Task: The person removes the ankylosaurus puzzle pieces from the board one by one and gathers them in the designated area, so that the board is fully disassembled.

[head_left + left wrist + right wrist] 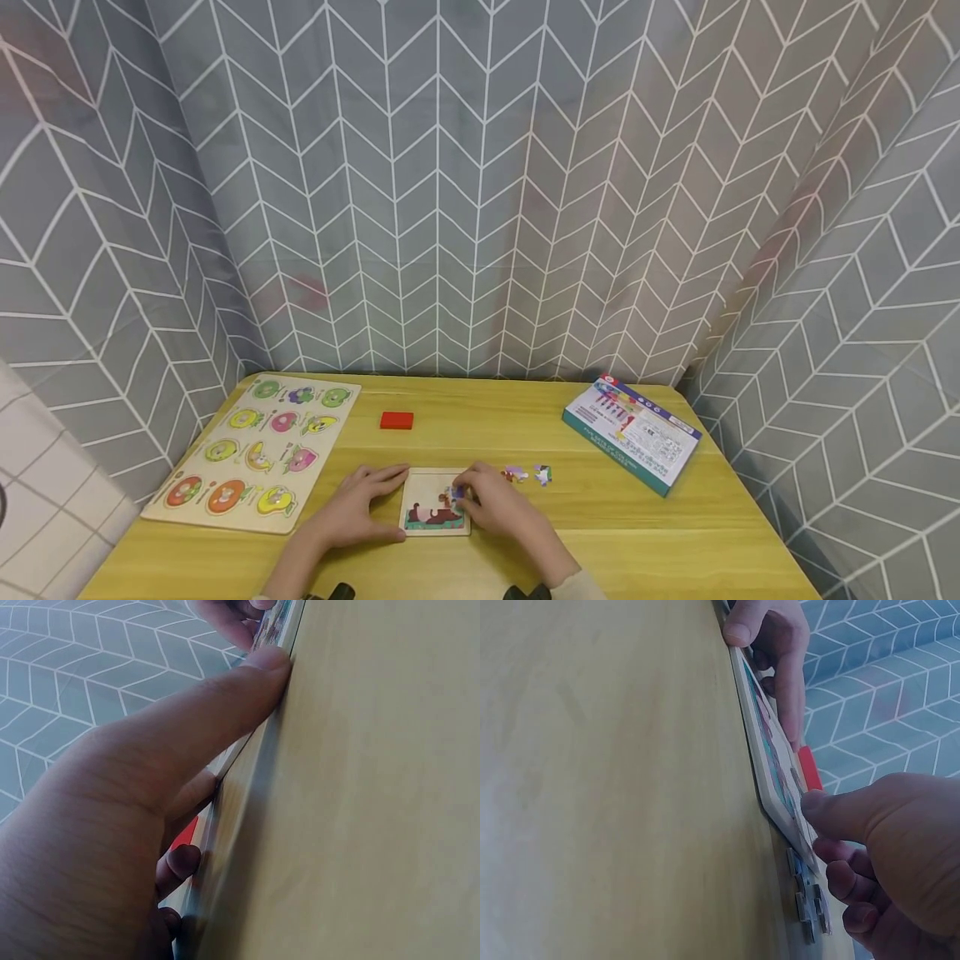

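Note:
A small square jigsaw tray (416,482) lies on the table, partly filled with brown, pink and teal puzzle pieces (435,518). At its left side my left hand (352,507) holds it, the index fingertip by the far corner and the thumb by the near one. Over the tray's right side, my right hand (495,500) pinches a blue-purple puzzle piece (456,492) between thumb and fingers; the fingers partly cover it. From the right wrist view, the right thumb is close above the tray's (763,772) surface. Loose puzzle pieces (543,475) lie just right of that hand.
A wooden fruit puzzle board (273,450) takes up the table's left side. Beyond the tray lies a red block (397,420). A flat printed box (633,429) rests at the back right. Patterned curtains (480,192) hang behind and beside the table (600,542).

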`<state>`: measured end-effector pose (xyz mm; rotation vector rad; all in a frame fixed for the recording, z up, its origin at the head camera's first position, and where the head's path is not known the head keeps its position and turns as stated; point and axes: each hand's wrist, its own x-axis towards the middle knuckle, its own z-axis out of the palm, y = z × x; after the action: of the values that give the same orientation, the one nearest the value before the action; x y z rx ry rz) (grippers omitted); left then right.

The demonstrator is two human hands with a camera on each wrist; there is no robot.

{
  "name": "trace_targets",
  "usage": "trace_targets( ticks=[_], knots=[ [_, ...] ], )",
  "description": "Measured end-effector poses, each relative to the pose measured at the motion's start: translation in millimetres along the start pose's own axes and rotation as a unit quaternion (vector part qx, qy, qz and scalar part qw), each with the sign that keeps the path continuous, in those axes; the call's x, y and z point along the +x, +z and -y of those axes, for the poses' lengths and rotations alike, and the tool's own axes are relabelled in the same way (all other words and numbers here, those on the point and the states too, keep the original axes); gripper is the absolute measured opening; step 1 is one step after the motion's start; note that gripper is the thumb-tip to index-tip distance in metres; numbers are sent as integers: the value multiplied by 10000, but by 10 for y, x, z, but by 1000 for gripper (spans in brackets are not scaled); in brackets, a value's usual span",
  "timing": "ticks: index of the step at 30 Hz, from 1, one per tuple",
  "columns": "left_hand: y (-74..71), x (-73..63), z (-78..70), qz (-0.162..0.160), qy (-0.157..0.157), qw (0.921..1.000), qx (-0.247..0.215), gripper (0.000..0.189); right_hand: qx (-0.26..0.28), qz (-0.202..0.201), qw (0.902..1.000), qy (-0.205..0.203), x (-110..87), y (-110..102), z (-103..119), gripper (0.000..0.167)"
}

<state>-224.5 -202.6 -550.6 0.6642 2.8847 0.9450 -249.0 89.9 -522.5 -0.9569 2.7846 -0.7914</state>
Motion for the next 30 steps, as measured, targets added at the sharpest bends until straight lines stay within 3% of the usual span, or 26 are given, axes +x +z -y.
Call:
trace_targets(
  ticks=[15, 30],
  knots=[
    [-9, 7, -12, -13, 56, 10000, 37, 98, 287, -454, 9986, -31, -50, -18, -56, 25],
    [-2, 3, -2, -46, 89, 9999, 69, 99, 771, -797, 9936, 224, -188, -140, -168, 25]
  ],
)
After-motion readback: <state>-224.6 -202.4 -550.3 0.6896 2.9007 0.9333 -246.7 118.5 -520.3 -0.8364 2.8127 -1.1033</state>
